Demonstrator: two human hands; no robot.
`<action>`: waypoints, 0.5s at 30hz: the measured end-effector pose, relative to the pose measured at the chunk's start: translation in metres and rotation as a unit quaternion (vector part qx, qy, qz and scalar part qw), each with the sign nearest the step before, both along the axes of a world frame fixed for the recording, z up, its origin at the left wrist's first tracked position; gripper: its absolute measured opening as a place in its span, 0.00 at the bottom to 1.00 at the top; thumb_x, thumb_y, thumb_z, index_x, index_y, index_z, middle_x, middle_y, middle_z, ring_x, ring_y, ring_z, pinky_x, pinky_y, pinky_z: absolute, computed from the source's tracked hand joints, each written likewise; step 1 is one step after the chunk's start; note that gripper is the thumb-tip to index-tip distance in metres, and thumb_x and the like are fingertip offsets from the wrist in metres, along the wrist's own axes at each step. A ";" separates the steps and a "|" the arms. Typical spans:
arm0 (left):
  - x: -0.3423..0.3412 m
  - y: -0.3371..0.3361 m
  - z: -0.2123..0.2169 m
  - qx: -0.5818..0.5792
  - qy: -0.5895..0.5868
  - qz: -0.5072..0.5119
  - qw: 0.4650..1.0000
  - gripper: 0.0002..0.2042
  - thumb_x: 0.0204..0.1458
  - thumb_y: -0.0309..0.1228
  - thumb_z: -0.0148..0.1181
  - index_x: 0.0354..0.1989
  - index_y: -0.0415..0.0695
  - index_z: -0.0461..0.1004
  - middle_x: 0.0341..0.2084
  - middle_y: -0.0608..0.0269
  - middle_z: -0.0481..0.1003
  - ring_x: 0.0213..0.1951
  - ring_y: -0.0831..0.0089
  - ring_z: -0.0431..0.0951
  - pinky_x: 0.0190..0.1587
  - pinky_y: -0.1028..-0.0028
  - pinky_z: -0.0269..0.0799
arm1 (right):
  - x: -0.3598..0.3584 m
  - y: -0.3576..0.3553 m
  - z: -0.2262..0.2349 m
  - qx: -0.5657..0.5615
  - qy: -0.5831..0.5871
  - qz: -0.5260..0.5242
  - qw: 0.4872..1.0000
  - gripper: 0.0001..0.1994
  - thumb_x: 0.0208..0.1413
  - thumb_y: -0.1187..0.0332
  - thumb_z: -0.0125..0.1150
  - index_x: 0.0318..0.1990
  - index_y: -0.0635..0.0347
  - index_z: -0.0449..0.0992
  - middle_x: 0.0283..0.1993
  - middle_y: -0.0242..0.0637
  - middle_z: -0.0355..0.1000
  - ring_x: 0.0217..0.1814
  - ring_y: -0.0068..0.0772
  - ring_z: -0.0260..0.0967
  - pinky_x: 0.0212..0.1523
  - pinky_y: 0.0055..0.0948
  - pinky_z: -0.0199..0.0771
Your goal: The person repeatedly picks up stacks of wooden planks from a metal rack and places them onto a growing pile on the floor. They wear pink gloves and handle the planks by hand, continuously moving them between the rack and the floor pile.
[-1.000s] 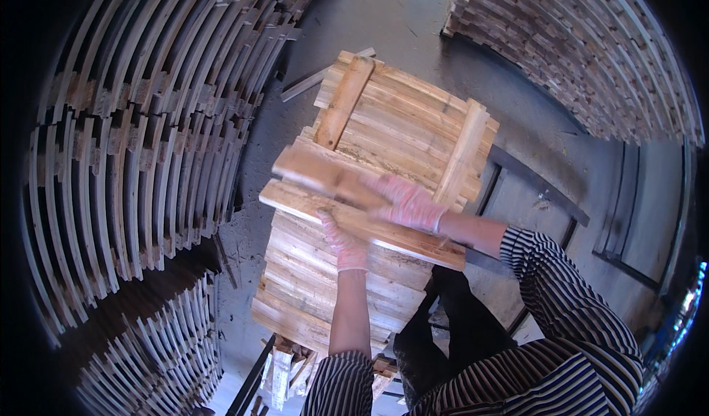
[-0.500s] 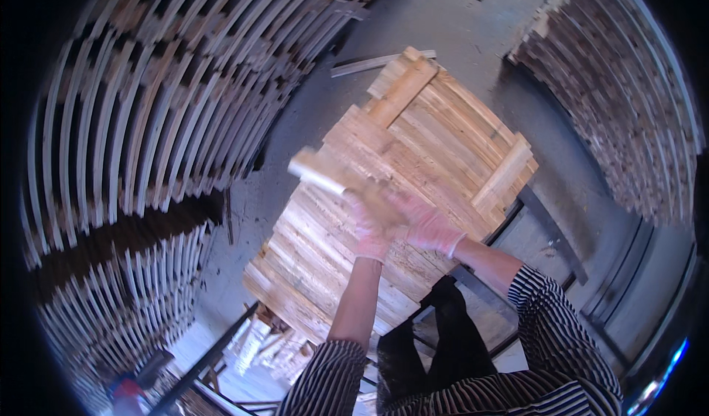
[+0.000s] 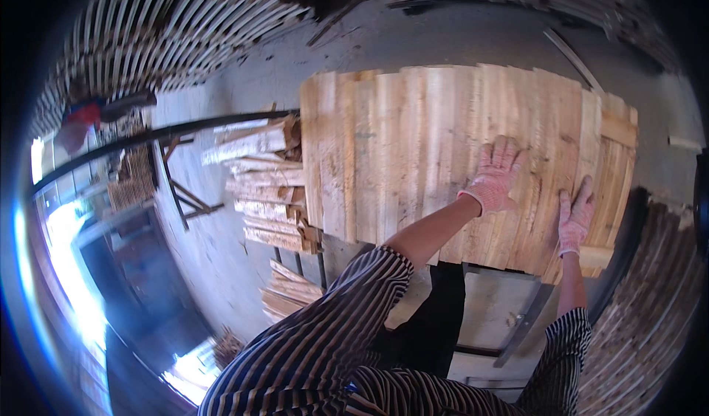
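Observation:
A layer of pale wooden slats [image 3: 413,143] lies side by side in front of me, their ends uneven. My left hand [image 3: 496,176], in a pink knit glove, rests on the slats right of the middle with its fingers spread. Farther right, my right hand [image 3: 576,215], gloved the same way, lies along a slat near the right end of the layer, fingers stretched out. Neither hand is wrapped round anything. A crosswise wooden batten [image 3: 619,129] shows past the last slats at the right.
Split wood pieces [image 3: 269,176] are piled left of the slats, near a dark metal bar [image 3: 185,128]. Stacked strips [image 3: 199,32] stand at the far left, and another stack [image 3: 657,298] at the lower right. Loose strips [image 3: 572,58] lie on the floor beyond.
The view has turned, so the slat layer now runs left to right. My hands, close together around a blurred wood piece before, are now apart and flat on the slats, which cover more of the surface.

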State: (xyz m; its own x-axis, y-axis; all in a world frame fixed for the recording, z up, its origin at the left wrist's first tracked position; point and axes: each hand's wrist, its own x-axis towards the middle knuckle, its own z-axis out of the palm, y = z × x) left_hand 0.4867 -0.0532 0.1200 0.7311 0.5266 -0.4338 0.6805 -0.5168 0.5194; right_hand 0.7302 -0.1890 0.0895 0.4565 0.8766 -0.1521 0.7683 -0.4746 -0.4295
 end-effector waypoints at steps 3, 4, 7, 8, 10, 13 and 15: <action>-0.036 -0.007 0.012 -0.007 -0.041 0.154 0.987 0.58 0.45 0.59 0.71 0.77 0.41 0.44 0.76 0.39 0.44 0.77 0.41 0.35 0.76 0.46 0.32 | 0.006 -0.014 -0.011 0.001 -0.027 0.006 1.000 0.40 0.65 0.46 0.56 0.77 0.56 0.49 0.68 0.65 0.59 0.67 0.67 0.60 0.66 0.47 0.62; -0.050 -0.010 0.024 -0.019 -0.040 0.224 0.974 0.55 0.46 0.58 0.70 0.77 0.41 0.47 0.75 0.40 0.46 0.77 0.43 0.37 0.76 0.48 0.33 | 0.011 -0.018 -0.011 -0.005 -0.034 -0.001 0.999 0.39 0.66 0.46 0.56 0.76 0.57 0.51 0.70 0.64 0.58 0.69 0.66 0.60 0.67 0.47 0.60; -0.174 -0.038 0.011 0.165 -0.128 0.476 0.854 0.46 0.50 0.50 0.72 0.74 0.42 0.56 0.73 0.41 0.52 0.76 0.49 0.47 0.76 0.54 0.44 | 0.006 -0.013 0.000 -0.027 -0.018 -0.015 0.999 0.39 0.65 0.45 0.56 0.76 0.58 0.52 0.70 0.62 0.57 0.69 0.65 0.59 0.67 0.47 0.60; -0.226 -0.048 0.005 0.202 -0.111 0.552 0.801 0.44 0.51 0.47 0.73 0.73 0.41 0.58 0.72 0.41 0.55 0.75 0.50 0.50 0.75 0.56 0.48 | -0.005 -0.006 0.007 -0.086 -0.032 -0.021 0.996 0.39 0.65 0.45 0.56 0.76 0.58 0.52 0.70 0.62 0.57 0.69 0.65 0.59 0.67 0.47 0.61; -0.311 -0.045 0.007 0.073 -0.265 0.737 0.617 0.37 0.57 0.38 0.69 0.72 0.43 0.58 0.65 0.48 0.66 0.67 0.56 0.64 0.66 0.64 0.63 | -0.015 0.008 0.025 -0.198 -0.081 -0.054 0.975 0.39 0.65 0.46 0.57 0.76 0.58 0.52 0.70 0.61 0.58 0.70 0.63 0.58 0.67 0.47 0.61; -0.534 -0.070 -0.037 0.007 -0.255 0.837 0.484 0.30 0.60 0.42 0.65 0.66 0.41 0.63 0.54 0.54 0.74 0.50 0.60 0.76 0.49 0.67 0.75 | -0.055 0.018 -0.004 -0.112 -0.117 0.051 0.986 0.43 0.63 0.43 0.60 0.77 0.54 0.49 0.75 0.60 0.51 0.73 0.63 0.56 0.70 0.47 0.60; -0.514 -0.011 -0.055 -0.115 -0.174 0.905 0.370 0.43 0.54 0.55 0.67 0.72 0.44 0.57 0.52 0.49 0.74 0.53 0.63 0.76 0.53 0.65 0.74 | -0.100 0.022 0.028 -0.090 -0.056 0.045 0.993 0.41 0.63 0.47 0.60 0.77 0.55 0.51 0.76 0.55 0.52 0.74 0.57 0.56 0.70 0.46 0.62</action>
